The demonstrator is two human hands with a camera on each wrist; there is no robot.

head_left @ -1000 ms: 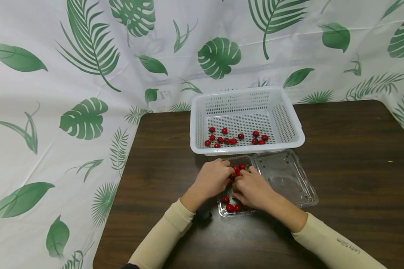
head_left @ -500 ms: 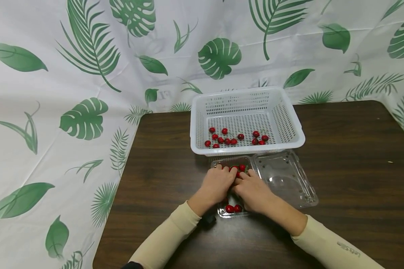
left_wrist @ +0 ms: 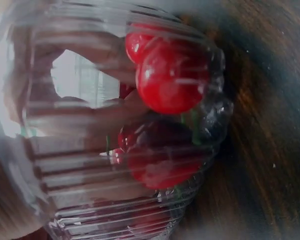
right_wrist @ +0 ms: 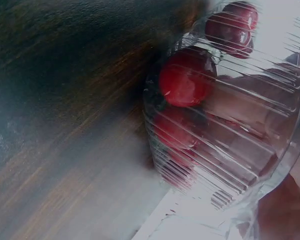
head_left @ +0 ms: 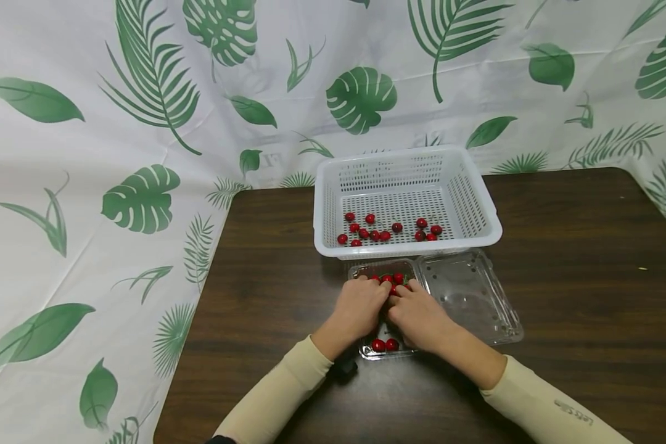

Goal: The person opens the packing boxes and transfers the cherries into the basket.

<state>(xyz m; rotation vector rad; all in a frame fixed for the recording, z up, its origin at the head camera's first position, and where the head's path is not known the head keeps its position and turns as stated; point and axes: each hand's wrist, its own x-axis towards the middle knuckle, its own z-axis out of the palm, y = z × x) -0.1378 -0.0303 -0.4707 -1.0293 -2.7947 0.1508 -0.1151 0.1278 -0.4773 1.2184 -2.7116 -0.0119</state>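
Both hands reach down into the clear plastic clamshell box (head_left: 380, 356), which lies with its lid (head_left: 468, 299) folded out to the right. My left hand (head_left: 357, 306) bends over the left side, and through the ribbed wall in the left wrist view its thumb and finger close in a ring on a cherry (left_wrist: 126, 91). My right hand (head_left: 419, 314) is beside it, fingers down among the far cherries (head_left: 398, 278). In the right wrist view a finger lies against a red cherry (right_wrist: 185, 80); I cannot tell if it is pinched. Two cherries (head_left: 385, 345) sit at the near end.
A white perforated basket (head_left: 407, 249) stands right behind the box, with several loose cherries (head_left: 396, 227) on its floor. The dark wooden table (head_left: 577, 277) stretches out on both sides. A leaf-print curtain (head_left: 288, 105) hangs behind the table's far edge.
My left hand has shifted right and slightly nearer, beside the right hand, covering one near-end cherry. A couple of basket cherries have rolled slightly. The right hand has barely moved.
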